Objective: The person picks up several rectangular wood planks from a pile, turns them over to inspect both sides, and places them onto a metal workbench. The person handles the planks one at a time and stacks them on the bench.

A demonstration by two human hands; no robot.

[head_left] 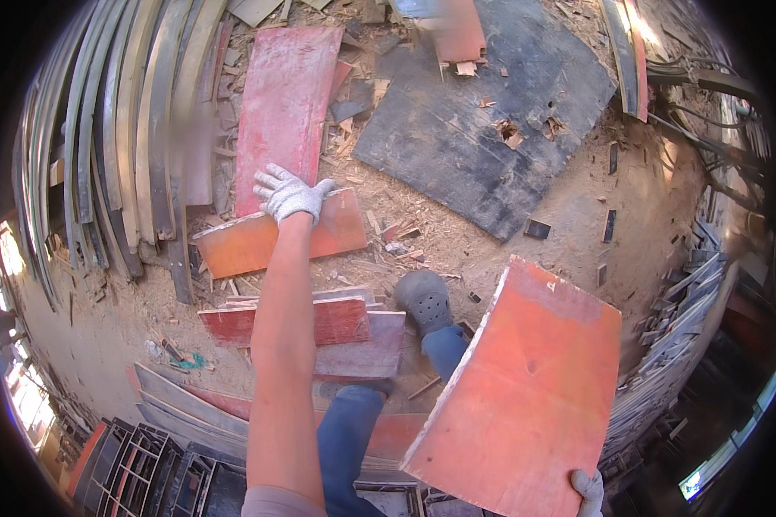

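Note:
My left hand (pixel 291 196), in a pale knit glove, reaches forward with its fingers spread. It lies over the upper edge of a short orange board (pixel 246 248) and the near end of a long faded red board (pixel 289 95); I cannot tell which of them it touches. At the lower right my right hand (pixel 588 493), also gloved, grips the bottom corner of a large orange-red plywood panel (pixel 530 379). That panel is tilted, with a rough, chipped pale edge along its left side. Most of the right hand's fingers are hidden behind it.
A dark plywood sheet (pixel 483 121) with broken holes lies ahead. Long planks (pixel 138 121) are stacked at the left. Dark red (pixel 341 321) and greyish boards lie by my feet, near a grey clog (pixel 424 302). Black crates (pixel 138 470) stand lower left; splinters litter the ground.

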